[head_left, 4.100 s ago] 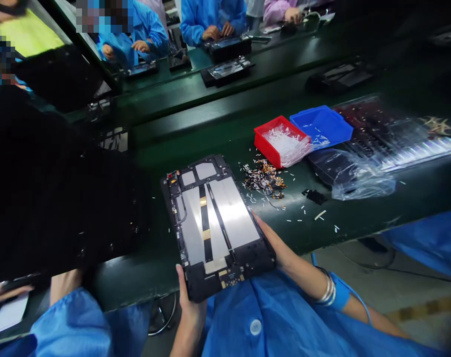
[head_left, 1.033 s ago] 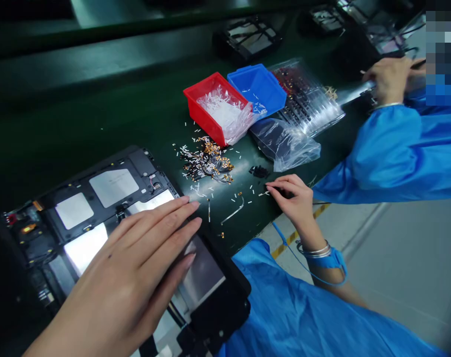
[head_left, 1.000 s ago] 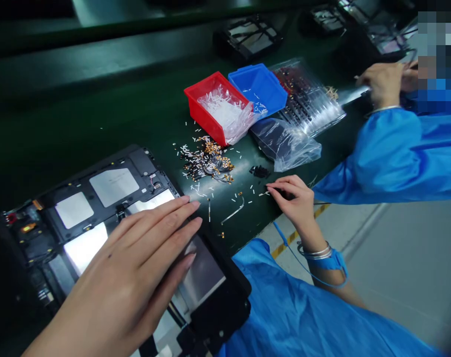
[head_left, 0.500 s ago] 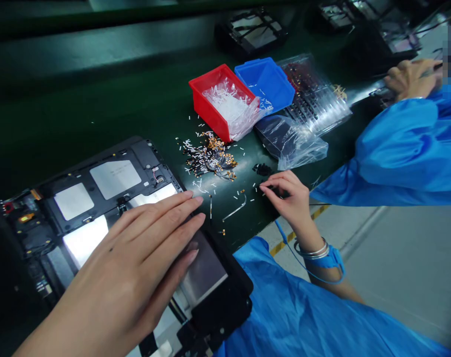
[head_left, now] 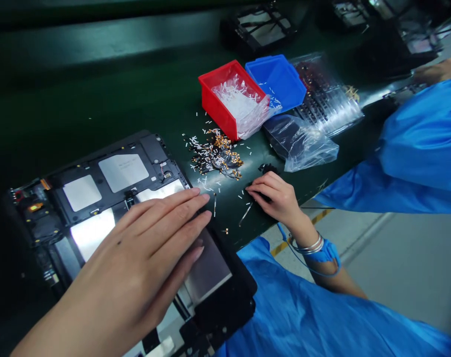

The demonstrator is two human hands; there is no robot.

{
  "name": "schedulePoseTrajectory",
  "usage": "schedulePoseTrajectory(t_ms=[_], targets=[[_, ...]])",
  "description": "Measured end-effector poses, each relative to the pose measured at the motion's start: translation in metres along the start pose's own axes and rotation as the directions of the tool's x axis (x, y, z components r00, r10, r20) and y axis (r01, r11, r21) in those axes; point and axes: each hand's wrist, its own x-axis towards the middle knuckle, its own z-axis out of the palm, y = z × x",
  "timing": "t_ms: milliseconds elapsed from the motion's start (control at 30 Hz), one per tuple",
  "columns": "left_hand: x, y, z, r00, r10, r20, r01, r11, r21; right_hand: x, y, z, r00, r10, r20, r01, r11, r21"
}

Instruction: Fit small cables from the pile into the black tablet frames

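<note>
My left hand [head_left: 143,253] lies flat, palm down, across an opened tablet-like device [head_left: 124,171] with a black frame and silver plates, its fingers stretched out together and holding nothing. Over the green bench my right hand [head_left: 275,196] is closed, with thumb and fingertips pinched at one end of a thin flex cable [head_left: 245,214]. The cable's far end rests on the bench; the pinched end is hidden by the fingers. Another flex cable [head_left: 215,204] and a tiny gold-ended piece [head_left: 227,231] lie between the hands. Behind them is a heap of flex cables [head_left: 220,156] with white strips.
A red bin [head_left: 220,110] holds a plastic bag of white strips; a blue bin [head_left: 281,84] adjoins it. Clear bags [head_left: 310,148] and a tray of parts [head_left: 327,99] lie to the right. A co-worker's blue sleeve [head_left: 422,144] reaches in at right. Another device [head_left: 260,29] stands behind.
My right hand has moved left and onto the curved flex cable, which has shifted toward it. The left hand stays flat on the device. The whole view has shifted slightly.
</note>
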Motion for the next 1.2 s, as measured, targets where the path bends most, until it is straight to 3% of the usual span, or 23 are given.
schedulePoseTrajectory(t_ms=[233, 400, 500, 733, 900, 967, 1033, 1100, 1200], targets=[[-0.001, 0.0, -0.001, 1.0, -0.004, -0.004, 0.004, 1.0, -0.004, -0.004, 0.002, -0.003, 1.0, 0.016, 0.004, -0.016, 0.999, -0.028], [0.0, 0.001, 0.0, 1.0, -0.017, -0.013, 0.017, 1.0, -0.024, -0.019, -0.008, -0.001, 1.0, -0.019, -0.025, 0.014, 0.982, -0.189], [0.0, 0.001, 0.0, 1.0, -0.016, -0.014, 0.015, 1.0, -0.023, -0.023, -0.017, 0.0, 0.999, 0.034, -0.02, -0.038, 0.965, -0.258], [-0.001, 0.001, 0.0, 1.0, -0.031, 0.003, 0.031, 0.999, 0.014, -0.004, -0.009, -0.008, 0.972, 0.22, -0.077, -0.219, 0.975, 0.025], [0.0, 0.002, -0.001, 0.999, -0.021, 0.024, 0.02, 0.999, 0.041, 0.005, 0.003, -0.011, 0.975, 0.201, 0.098, -0.205, 0.978, 0.039], [-0.001, 0.002, 0.0, 1.0, -0.021, 0.017, 0.02, 0.999, 0.035, 0.006, 0.0, -0.015, 0.971, 0.211, 0.113, -0.214, 0.977, 0.009], [-0.001, 0.001, 0.0, 1.0, -0.02, 0.001, 0.02, 0.999, 0.025, 0.005, -0.009, -0.021, 0.98, 0.163, 0.114, -0.159, 0.986, -0.04], [-0.002, 0.001, 0.0, 1.0, -0.01, -0.001, 0.01, 1.0, 0.02, 0.003, -0.021, -0.026, 0.98, 0.044, 0.196, -0.022, 0.993, -0.115], [-0.002, 0.001, -0.001, 1.0, 0.0, 0.012, 0.0, 0.999, 0.033, 0.003, -0.038, -0.027, 0.919, -0.085, 0.386, 0.196, 0.946, -0.259]])
